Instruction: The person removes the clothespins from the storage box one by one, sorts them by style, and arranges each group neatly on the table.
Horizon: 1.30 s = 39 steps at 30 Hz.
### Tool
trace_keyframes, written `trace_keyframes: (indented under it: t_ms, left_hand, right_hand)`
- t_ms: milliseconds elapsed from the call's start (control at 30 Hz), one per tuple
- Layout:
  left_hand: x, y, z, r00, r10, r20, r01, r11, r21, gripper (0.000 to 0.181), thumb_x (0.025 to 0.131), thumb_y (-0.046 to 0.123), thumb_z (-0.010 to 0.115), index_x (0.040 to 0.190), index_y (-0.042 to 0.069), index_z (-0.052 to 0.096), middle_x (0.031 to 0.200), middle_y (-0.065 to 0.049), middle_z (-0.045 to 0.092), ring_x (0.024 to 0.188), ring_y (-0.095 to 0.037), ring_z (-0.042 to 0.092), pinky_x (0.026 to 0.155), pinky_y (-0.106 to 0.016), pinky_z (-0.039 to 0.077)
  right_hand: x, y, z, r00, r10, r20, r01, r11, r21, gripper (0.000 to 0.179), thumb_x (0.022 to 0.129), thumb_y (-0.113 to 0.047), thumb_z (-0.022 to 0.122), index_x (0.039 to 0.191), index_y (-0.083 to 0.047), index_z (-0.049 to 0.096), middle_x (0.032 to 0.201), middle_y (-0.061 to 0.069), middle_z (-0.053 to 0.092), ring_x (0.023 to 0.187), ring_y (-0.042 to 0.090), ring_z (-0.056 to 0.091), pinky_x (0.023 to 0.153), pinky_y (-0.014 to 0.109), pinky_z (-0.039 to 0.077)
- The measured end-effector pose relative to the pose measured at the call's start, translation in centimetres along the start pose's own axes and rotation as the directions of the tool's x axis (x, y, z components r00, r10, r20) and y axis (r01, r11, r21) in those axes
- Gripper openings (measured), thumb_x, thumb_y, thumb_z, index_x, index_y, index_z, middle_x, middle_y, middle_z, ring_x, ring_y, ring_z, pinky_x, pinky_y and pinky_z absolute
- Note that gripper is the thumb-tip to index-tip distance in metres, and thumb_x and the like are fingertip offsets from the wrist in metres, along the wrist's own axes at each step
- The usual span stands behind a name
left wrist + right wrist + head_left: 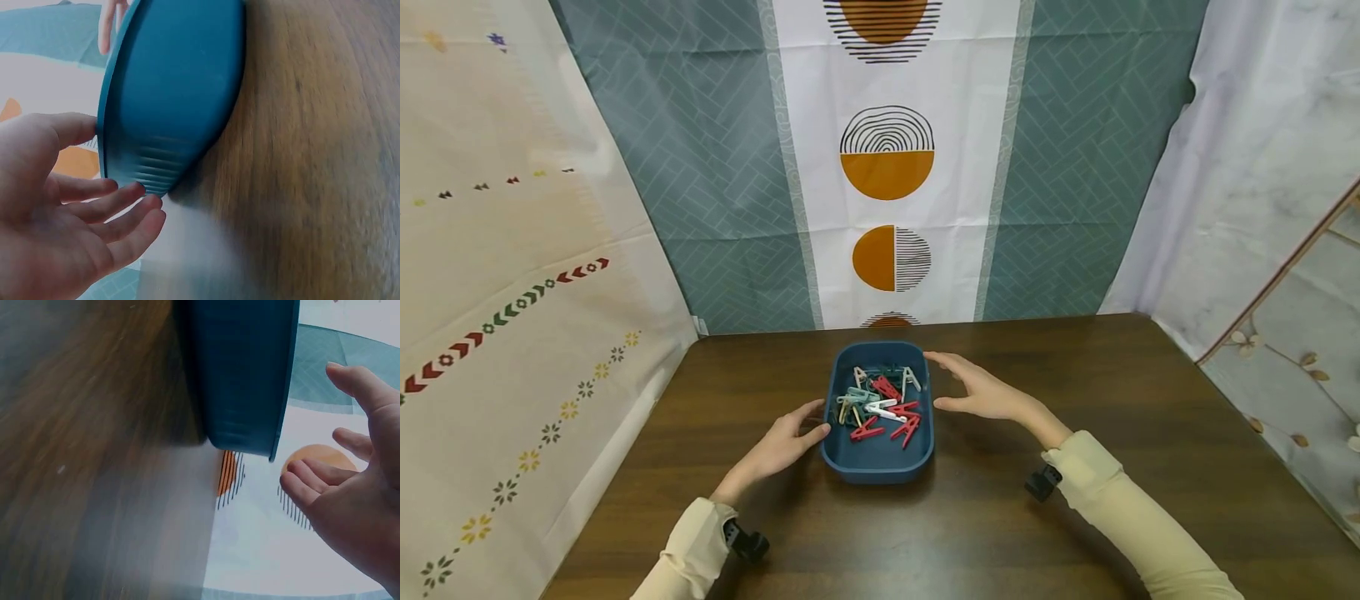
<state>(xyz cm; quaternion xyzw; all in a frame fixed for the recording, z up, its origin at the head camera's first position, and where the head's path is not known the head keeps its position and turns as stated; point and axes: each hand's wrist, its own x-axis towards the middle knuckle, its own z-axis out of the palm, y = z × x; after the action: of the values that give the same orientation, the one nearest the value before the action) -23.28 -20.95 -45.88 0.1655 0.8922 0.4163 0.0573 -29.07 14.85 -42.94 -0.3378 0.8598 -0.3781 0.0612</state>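
A dark blue plastic bin (pixel 880 475) stands on the table in the head view. Inside lie red clothespins (pixel 906 430), white clothespins (pixel 886 408) and several green ones, heaped loosely. My left hand (pixel 782 443) is at the bin's left side, its thumb tip right at the rim and its relaxed fingers beside the ribbed end of the bin (pixel 181 75) in the left wrist view. On the other side, my right hand (pixel 981 393) is spread near the right rim. In the right wrist view a gap shows between these fingers (pixel 306 481) and the bin wall.
The brown wooden table (pixel 760 550) runs back to a hanging cloth (pixel 730 250) with orange and striped circles. Patterned cloth (pixel 512 350) hangs on the left, and a marbled floral sheet (pixel 1262 275) on the right. Each wrist wears a small black camera (pixel 1043 482).
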Motion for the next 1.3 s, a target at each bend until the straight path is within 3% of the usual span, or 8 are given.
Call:
trace_keyframes:
  t_ms: [167,300,400,600,833,1300]
  left_hand:
    - [0.1,0.3,0.1,0.999,-0.047,-0.02,0.046,0.998,-0.048,0.049,0.095,0.018,0.06,0.138,-0.002,0.047,0.124,-0.018,0.061,0.111,-0.029,0.062,0.098,-0.048,0.049]
    - [0.1,0.3,0.0,0.998,-0.056,0.01,0.057,0.988,-0.14,0.049,0.095,0.016,0.059,0.137,-0.004,0.045,0.117,-0.02,0.061,0.1,-0.025,0.062,0.084,-0.04,0.057]
    - [0.2,0.2,0.0,0.997,-0.065,0.04,0.073,0.969,-0.237,0.049,0.096,0.014,0.058,0.137,-0.007,0.042,0.109,-0.022,0.058,0.091,-0.022,0.061,0.074,-0.033,0.058]
    - [0.2,0.4,0.3,0.991,-0.12,0.066,0.136,0.927,-0.35,0.05,0.096,0.01,0.057,0.138,-0.008,0.038,0.103,-0.018,0.055,0.087,-0.022,0.061,0.071,-0.029,0.058]
    - [0.2,0.7,0.2,0.982,-0.165,0.086,0.186,0.894,-0.407,0.052,0.097,0.01,0.056,0.14,-0.006,0.034,0.109,-0.028,0.055,0.084,-0.02,0.062,0.071,-0.026,0.057]
    - [0.2,0.6,0.1,0.978,-0.184,0.099,0.208,0.879,-0.429,0.049,0.097,0.006,0.054,0.141,-0.004,0.034,0.107,-0.029,0.056,0.08,-0.019,0.063,0.069,-0.026,0.057]
  right_hand:
    - [1.4,-0.2,0.4,0.999,-0.045,-0.005,0.046,0.998,0.036,0.079,0.085,-0.024,0.076,0.15,-0.014,0.032,0.153,0.013,0.034,0.137,0.038,0.038,0.11,0.053,0.037]
    - [2.3,-0.5,0.8,0.998,-0.062,-0.002,0.062,0.997,0.045,0.077,0.084,-0.021,0.076,0.149,-0.014,0.035,0.152,0.013,0.036,0.135,0.04,0.041,0.108,0.053,0.039]
    - [3.0,-0.7,1.0,0.996,-0.088,0.002,0.088,0.995,0.046,0.074,0.084,-0.014,0.075,0.147,-0.012,0.038,0.151,0.015,0.038,0.133,0.042,0.043,0.108,0.055,0.039]
    - [4.2,-0.8,1.6,0.993,-0.115,0.042,0.114,0.993,0.011,0.069,0.084,-0.008,0.074,0.145,-0.01,0.041,0.149,0.014,0.043,0.128,0.04,0.048,0.107,0.054,0.041]
    - [5.6,-0.6,2.0,0.991,-0.113,0.075,0.114,0.993,-0.016,0.066,0.084,-0.001,0.071,0.144,-0.007,0.042,0.146,0.014,0.046,0.125,0.04,0.051,0.105,0.052,0.043]
    - [8.9,-0.2,1.5,0.98,-0.055,0.19,0.054,0.998,0.009,0.068,0.085,0.003,0.068,0.146,-0.005,0.038,0.147,0.018,0.045,0.13,0.036,0.046,0.108,0.054,0.039]
